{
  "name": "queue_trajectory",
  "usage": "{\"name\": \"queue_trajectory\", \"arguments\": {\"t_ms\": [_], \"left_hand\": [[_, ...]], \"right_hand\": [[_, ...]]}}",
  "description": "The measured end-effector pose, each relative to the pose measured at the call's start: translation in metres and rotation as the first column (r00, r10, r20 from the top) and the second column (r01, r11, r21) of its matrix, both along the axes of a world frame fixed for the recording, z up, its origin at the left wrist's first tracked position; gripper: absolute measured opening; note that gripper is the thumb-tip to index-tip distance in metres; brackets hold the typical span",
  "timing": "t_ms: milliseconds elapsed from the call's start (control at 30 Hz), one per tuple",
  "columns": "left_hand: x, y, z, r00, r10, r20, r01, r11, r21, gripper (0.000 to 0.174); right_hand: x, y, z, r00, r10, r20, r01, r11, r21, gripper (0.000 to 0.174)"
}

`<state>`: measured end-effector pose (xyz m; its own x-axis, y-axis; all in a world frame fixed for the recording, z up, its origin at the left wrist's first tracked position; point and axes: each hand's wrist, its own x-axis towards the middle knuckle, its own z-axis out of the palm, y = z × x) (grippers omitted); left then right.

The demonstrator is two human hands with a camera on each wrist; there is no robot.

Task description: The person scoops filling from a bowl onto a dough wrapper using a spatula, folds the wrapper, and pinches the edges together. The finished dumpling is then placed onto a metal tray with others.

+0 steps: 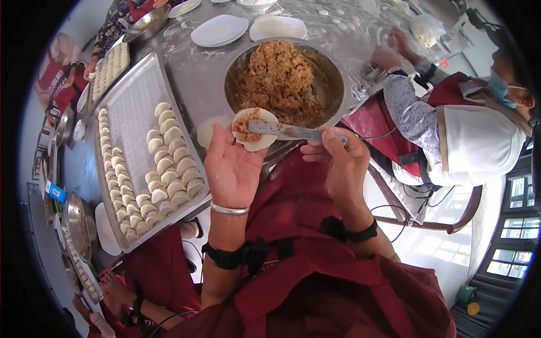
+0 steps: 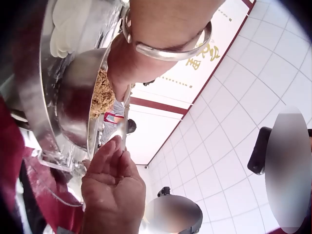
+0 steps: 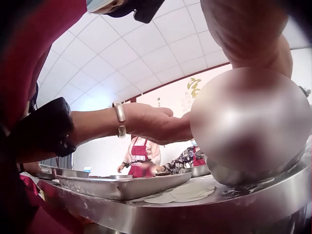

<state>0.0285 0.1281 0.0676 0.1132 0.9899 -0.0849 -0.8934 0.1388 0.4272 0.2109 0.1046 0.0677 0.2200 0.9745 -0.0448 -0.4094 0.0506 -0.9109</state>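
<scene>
Steel-topped desk point(image 1: 197, 73), dusted with flour, other workers seated round it.

- Wrapper point(image 1: 256, 132): one, in front of the chest at the near rim of the bowl. Thin round disc of pale raw dough, smooth, edge slightly wavy. A dab of brown crumbly filling point(image 1: 244, 126) sits on its left half.
- Left hand point(image 1: 231, 169): palm up, fingers nearly straight, wrapper lying across them, not pinched. One plain silver bracelet point(image 1: 229, 210) on the wrist, a black strap lower on the forearm.
- Right hand point(image 1: 338, 163): fingers curled tight round the handle of one spreader point(image 1: 282, 130), a flat, narrow metal blade. The blade lies level across the wrapper, touching the filling.
- Bowl point(image 1: 340, 84): one, wide, round, dull metal, just beyond both hands. Heaped with coarse, moist-looking brown mince point(image 1: 279, 76).
- Tray point(image 1: 135, 101): one long rectangular metal tray with a dimpled surface, left of the bowl. Its near half carries folded dumplings point(image 1: 169, 163) in close rows, pale crescent shapes. Several dozen, too small to count exactly.
- Spare wrappers point(image 1: 207, 130): a small flat stack on the desk between tray and bowl, count unclear.
- Plates point(image 1: 220, 30): two white round ones side by side behind the bowl.
- Person point(image 1: 473, 141) to the right in a white apron over a patterned sleeve, hands on the desk.

Wrist views: bowl, bracelet and tray edge show again, the wrapper itself is hidden or blurred.
</scene>
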Motion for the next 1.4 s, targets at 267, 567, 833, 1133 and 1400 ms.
{"name": "queue_trajectory", "arguments": {"t_ms": [267,567,833,1133,1400], "left_hand": [[-0.002,-0.006,-0.009,0.994,0.082,-0.07,-0.086,0.995,-0.052,0.051],[0.001,-0.014,-0.005,0.994,0.081,-0.068,-0.081,0.997,0.007,0.052],[0.001,-0.018,-0.01,0.995,0.098,-0.037,-0.098,0.995,-0.004,0.052],[0.001,-0.025,-0.005,0.994,0.109,-0.033,-0.108,0.994,0.021,0.051],[-0.001,-0.026,-0.009,0.992,0.125,0.003,-0.125,0.992,0.018,0.049]], "right_hand": [[-0.003,-0.02,0.016,0.973,-0.064,0.223,0.022,0.983,0.185,0.016],[-0.011,-0.015,0.013,0.945,-0.058,0.321,0.006,0.987,0.161,0.014],[-0.004,-0.017,0.02,0.985,-0.014,0.17,-0.007,0.992,0.124,0.016],[-0.002,-0.013,0.004,0.987,0.039,0.157,-0.053,0.995,0.089,0.017],[-0.001,-0.02,0.008,0.967,-0.094,0.235,-0.006,0.918,0.396,0.015]]}}
